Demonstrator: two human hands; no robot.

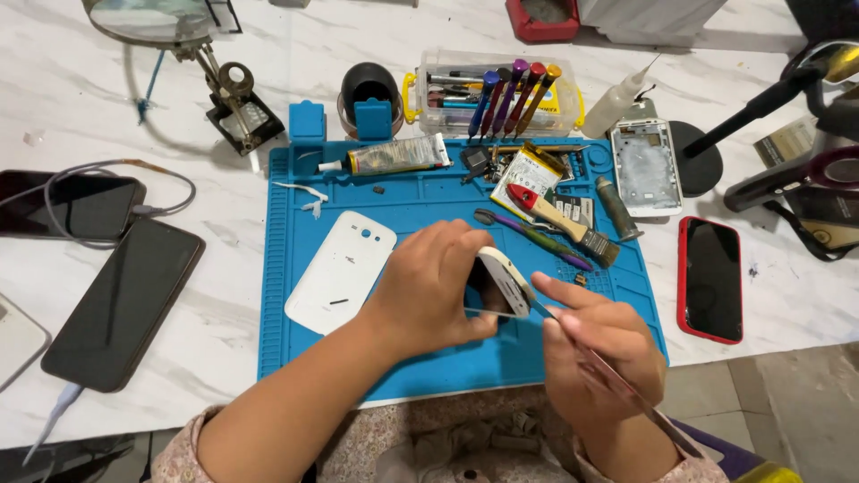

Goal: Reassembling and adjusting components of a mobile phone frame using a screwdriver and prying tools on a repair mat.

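The left hand (pixel 429 291) gripped a white phone (pixel 503 282) over the near middle of the blue mat (pixel 429 201), fingers closed around its body. The phone stood on edge, its long axis running from far-left to near-right, the dark face turned toward the left palm. The right hand (pixel 601 353) closed its fingers on a thin metal tool (pixel 617 380), the tip touching the phone's near-right edge, the handle trailing off to the near right.

Room to move? Little on the far side: a brush (pixel 565 222) with a red handle and a purple toothbrush (pixel 532 237) lay just beyond the phone. A white back cover (pixel 342 271) lay flat just left of the left hand, long axis pointing far-right. The mat's near edge sat close to the surface's near edge (tight there).

Counted: two dark phones (pixel 125 304) lay on the marble surface (pixel 224 340) at left, well apart from the mat, and one red-cased phone (pixel 711 279) lay off the mat's right edge. Four screwdrivers (pixel 510 94) leaned on a clear box (pixel 497 107) at the far edge, beside one glue tube (pixel 394 156). One white phone frame (pixel 646 167) lay far right.
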